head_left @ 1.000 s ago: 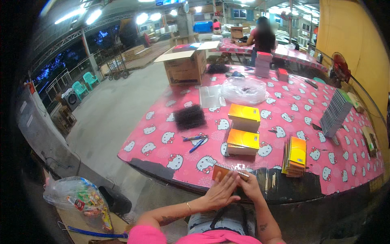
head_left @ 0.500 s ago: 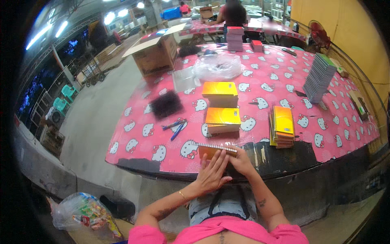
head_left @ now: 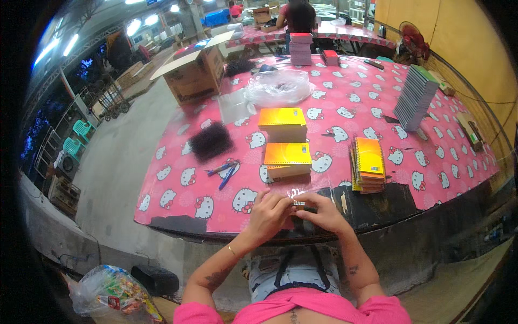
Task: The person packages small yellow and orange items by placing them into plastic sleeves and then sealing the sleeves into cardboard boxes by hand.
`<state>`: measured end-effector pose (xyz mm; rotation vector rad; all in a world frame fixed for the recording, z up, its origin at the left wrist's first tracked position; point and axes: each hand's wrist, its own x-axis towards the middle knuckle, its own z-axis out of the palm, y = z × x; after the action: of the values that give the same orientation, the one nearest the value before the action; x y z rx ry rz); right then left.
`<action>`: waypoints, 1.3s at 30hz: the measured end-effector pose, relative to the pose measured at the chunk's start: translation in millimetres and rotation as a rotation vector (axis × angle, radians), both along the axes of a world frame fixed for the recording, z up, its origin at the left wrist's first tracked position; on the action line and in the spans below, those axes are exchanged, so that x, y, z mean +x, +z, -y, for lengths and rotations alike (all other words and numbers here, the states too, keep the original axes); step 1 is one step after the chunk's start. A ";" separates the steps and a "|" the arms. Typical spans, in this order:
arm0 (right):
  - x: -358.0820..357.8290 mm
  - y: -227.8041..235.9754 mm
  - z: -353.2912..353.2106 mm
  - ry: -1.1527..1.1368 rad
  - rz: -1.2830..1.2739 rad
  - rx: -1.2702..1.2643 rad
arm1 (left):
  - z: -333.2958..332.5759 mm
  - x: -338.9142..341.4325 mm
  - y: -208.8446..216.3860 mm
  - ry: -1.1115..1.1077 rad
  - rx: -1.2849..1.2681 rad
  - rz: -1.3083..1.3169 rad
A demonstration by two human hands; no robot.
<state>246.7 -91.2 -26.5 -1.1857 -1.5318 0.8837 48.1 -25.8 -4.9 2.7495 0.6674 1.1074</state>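
Observation:
At the table's front edge both my hands close round a spiral notebook, mostly hidden by my fingers; its white coil loops show between them. My left hand curls its fingers over the left part of it. My right hand pinches the right end with thumb and fingers. Just beyond, two stacks of yellow-orange notebooks stand one behind the other, the near stack and the far stack. To the right lies a pile of coil-bound notebooks. Blue-handled pliers rest on the left.
A dark mesh of coils and a clear plastic bag lie on the pink table cover. An open carton stands back left. A tall grey stack is at right. Another person works behind.
My left hand has gone from lying flat along the notebook to curled fingers gripping it. My right hand has shifted onto the coil's right end, and the notebook is now more hidden.

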 end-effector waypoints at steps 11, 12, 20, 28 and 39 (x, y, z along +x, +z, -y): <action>27.5 25.3 0.1 0.056 0.036 -0.209 | 11.4 2.1 -0.9 0.032 -0.026 0.027; 26.8 26.1 -2.1 0.054 0.036 -0.188 | 10.3 1.2 -1.5 0.032 -0.032 0.011; 31.5 25.7 -4.0 0.193 0.127 -0.034 | 7.0 -5.0 -0.4 -0.111 -0.059 -0.079; 1.7 25.1 7.2 -0.210 0.303 0.021 | 18.3 4.0 1.6 -0.072 0.123 -0.157; -37.9 27.3 49.1 -0.405 -0.137 0.180 | 30.6 35.4 42.2 -0.117 -0.904 0.312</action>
<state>208.8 -140.3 0.8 -1.2186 -1.1767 0.5325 83.5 -56.4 37.3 1.7867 0.7135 0.8736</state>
